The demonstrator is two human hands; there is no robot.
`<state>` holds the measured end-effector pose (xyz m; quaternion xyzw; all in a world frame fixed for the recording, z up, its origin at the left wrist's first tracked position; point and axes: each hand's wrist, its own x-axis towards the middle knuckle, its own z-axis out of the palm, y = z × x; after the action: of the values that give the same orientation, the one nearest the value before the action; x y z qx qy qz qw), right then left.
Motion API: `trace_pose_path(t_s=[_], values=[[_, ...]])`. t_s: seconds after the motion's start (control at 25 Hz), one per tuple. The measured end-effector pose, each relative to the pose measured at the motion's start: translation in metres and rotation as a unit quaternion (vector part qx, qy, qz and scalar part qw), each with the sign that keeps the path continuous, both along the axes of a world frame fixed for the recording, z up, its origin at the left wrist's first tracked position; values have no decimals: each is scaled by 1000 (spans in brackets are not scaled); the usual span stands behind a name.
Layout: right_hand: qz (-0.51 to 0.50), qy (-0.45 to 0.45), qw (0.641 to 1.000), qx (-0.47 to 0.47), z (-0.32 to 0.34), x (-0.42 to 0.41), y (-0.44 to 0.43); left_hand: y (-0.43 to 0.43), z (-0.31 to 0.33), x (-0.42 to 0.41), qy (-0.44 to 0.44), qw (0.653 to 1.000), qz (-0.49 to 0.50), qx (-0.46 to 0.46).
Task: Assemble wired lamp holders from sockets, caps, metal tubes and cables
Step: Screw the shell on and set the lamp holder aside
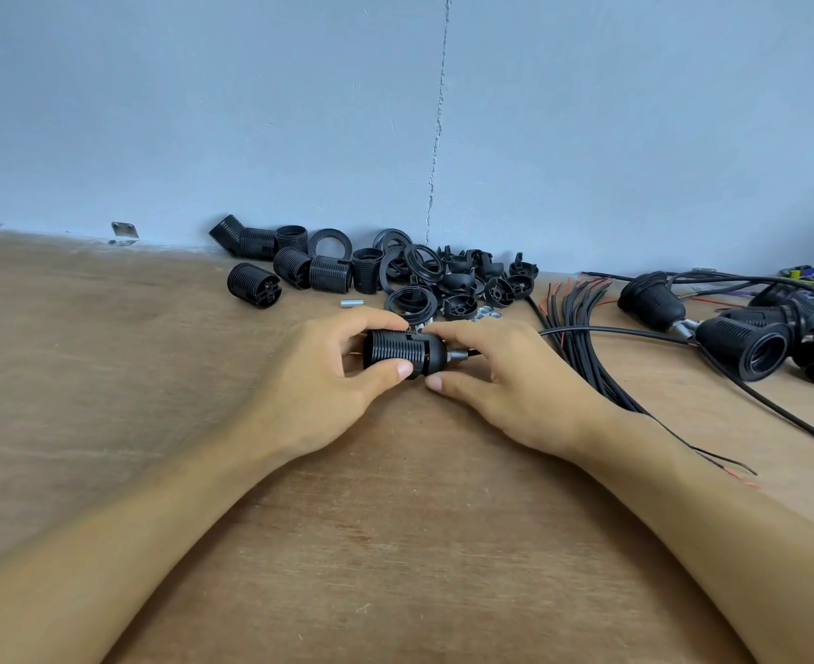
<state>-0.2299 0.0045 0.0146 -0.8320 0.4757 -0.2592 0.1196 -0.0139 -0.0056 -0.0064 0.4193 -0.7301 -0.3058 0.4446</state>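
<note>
Lamp holder (402, 353), black and part-assembled, held lying sideways just above the middle of a wooden table (395, 543). The left hand (319, 376) wraps thumb and fingers round the ribbed socket (388, 349). The right hand (505, 371) pinches the smooth domed cap (431, 357) between thumb and forefinger. A threaded metal tube (457, 353) pokes out of the cap's right end, and a black cable (611, 331) trails from behind that hand off to the right.

The step looks like joining cap to socket. It would go best with the socket gripped firm and the two parts kept in one straight line, the cap turning while the cable has slack to twist freely.

Just behind the hands lies a heap of loose black parts (395, 275), which reaches back to the blue wall (299, 112). A cable bundle (582, 347) lies just beside the right hand. Finished holders (750, 342) sit well to the right. The open room is the bare wood toward the person and on the left.
</note>
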Motion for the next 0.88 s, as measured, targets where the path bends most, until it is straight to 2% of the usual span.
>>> trace_pose_path(t_s=[0.08,0.28,0.4,0.56,0.68,0.88], values=[[9,7,1000,3,0,0,-1,1,1,-1,6,1000,-8,3],[21,-51,998,-2,3,1,3,0,3,2,43,999,-11,22],[30,-53,998,-8,5,3,4,-2,5,0,82,995,-4,60],[-25,42,998,-29,2,10,3,2,5,-10,158,979,-2,126],[-80,76,991,-71,0,14,4,4,5,-17,164,975,16,149],[-103,163,975,-109,3,14,4,6,6,-27,209,961,21,181]])
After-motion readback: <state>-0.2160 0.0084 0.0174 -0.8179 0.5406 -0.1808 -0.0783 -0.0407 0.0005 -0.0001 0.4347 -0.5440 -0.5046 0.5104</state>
